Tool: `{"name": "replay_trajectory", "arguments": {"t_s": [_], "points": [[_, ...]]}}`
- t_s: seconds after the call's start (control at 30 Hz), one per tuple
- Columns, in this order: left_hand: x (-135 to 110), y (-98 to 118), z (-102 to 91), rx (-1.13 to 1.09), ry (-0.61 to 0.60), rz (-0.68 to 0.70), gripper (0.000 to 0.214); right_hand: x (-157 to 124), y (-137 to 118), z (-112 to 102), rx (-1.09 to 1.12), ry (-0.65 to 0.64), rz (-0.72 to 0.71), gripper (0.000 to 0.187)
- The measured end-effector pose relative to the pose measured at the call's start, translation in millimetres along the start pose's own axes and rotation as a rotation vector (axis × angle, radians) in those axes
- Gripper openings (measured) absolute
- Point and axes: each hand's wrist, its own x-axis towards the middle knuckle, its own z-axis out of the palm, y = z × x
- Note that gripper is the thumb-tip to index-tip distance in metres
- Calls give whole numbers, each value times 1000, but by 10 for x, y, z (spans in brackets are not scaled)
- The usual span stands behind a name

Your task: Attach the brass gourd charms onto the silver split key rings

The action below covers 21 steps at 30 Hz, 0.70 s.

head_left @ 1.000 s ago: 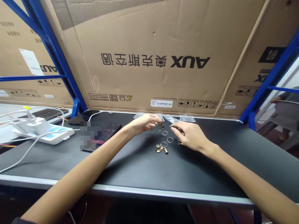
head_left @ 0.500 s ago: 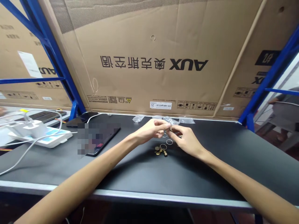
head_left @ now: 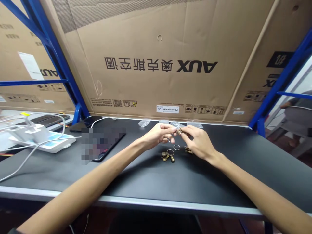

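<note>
Hands (head_left: 158,136) (head_left: 200,146) together on a small ring (head_left: 179,132) over black workbench (head_left: 231,169), cardboard cartons (head_left: 156,65) behind

Gold-coloured charms (head_left: 166,157), black tabletop (head_left: 136,182)

in front of you, large cardboard cartons (head_left: 156,48) printed "aux" stand upside down in blue steel racking (head_left: 56,61). below them runs a black workbench (head_left: 219,182) with a grey edge (head_left: 170,206). to your right, locate a grey chair (head_left: 298,118) on a dark reddish floor (head_left: 304,152), with a person's arm (head_left: 285,105) beyond.
</note>
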Motion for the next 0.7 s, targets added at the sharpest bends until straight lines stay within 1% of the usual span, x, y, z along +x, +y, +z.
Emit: {"name": "replay_trajectory", "arguments": {"t_s": [0.2,0.4,0.57,0.63,0.7], "points": [[-5,2,21,3,-29,-1,24,0,17,2,-26,-39,-22,26],[14,-23,30,144,37,23,23,-10,30,-2,-126,-62,-64,29],[-3,6,16,231,36,12,22,-17,65,-15,-227,-46,-109,32],[-7,22,17,254,45,22,21,-16,56,-15,-193,-35,-90,31],[-9,28,33,258,69,58,20,-11,12,-13,-84,-49,-39,30]]}}
